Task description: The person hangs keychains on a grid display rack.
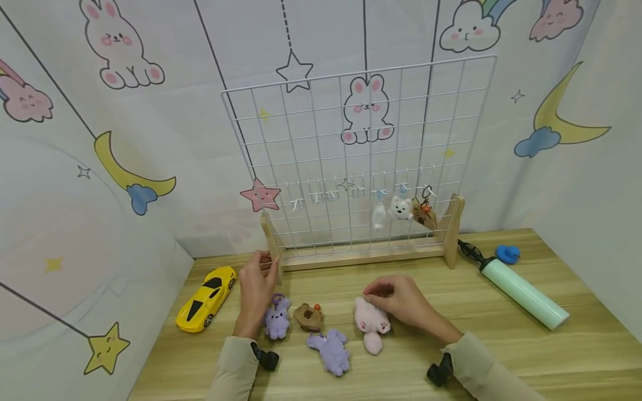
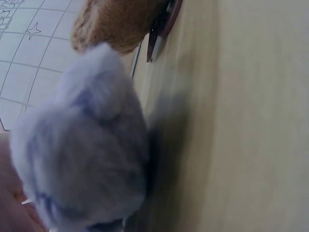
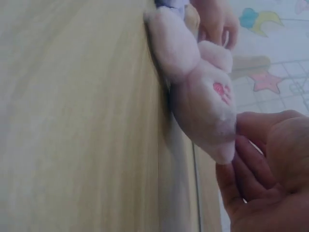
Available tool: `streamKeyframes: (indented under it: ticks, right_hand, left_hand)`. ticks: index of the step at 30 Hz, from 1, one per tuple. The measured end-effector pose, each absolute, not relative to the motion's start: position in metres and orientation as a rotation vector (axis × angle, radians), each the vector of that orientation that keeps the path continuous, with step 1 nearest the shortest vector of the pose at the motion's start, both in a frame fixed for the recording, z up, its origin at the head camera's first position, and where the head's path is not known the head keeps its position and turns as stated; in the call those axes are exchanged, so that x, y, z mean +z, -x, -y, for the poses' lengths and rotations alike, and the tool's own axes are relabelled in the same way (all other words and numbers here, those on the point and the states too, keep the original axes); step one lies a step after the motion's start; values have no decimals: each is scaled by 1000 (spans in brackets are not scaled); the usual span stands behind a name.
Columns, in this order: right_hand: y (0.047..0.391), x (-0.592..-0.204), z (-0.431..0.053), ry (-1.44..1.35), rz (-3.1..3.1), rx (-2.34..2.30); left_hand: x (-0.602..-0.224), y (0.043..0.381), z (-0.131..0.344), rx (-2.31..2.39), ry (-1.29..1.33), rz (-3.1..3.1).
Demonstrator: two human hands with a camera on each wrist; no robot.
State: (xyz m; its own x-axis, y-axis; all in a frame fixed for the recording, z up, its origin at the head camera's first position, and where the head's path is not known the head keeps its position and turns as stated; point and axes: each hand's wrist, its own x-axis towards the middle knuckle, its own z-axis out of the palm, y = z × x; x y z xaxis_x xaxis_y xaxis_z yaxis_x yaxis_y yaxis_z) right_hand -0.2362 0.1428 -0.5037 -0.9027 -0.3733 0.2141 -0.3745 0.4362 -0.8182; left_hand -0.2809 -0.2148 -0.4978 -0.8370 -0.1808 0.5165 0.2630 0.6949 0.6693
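Observation:
My right hand (image 1: 403, 301) pinches the far end of a pink plush toy (image 1: 371, 317), whose red-pink paw prints face up and whose rounded tail points toward me. In the right wrist view, thumb and fingers (image 3: 280, 159) meet at its narrow end. Beside the left foot of a wooden stand (image 1: 275, 250), my left hand (image 1: 258, 281) hovers with loosely bent fingers and nothing visible in them. Close to its wrist lies a purple plush (image 1: 277, 320) with a ring. A brown plush (image 1: 308, 316) and another purple plush (image 1: 333, 351) lie between the hands.
A white wire grid (image 1: 351, 139) rises from the stand, with several hooks. A white plush (image 1: 401, 208), a pale pendant (image 1: 379, 216) and a brown plush (image 1: 425, 214) hang there. A yellow toy car (image 1: 207, 299) sits left; a mint cylinder (image 1: 524, 292) and blue duck (image 1: 507, 254) lie right.

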Motion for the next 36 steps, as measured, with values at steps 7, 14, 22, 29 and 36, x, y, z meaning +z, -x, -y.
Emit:
streamKeyframes:
  ticks: [7,14,22,29,36]
  right_hand:
    - [234,-492,-140,-498,2572,1609]
    - [238,-475,-139,-389,2524,1574]
    - [244,-455,-142,-426,2292,1600]
    - [248,-429,-138,-399,2115,1608]
    - [255,-402,-125,-394,1957,1589]
  left_hand:
    - [-498,280,215,-1047,62,2340]
    - [-498,280,215,-1044,58,2340]
    - [-497,279,214,-1046,49,2345]
    - [-497,279,214,-1043,43,2352]
    - [-497,279,214,-1046,44,2353]
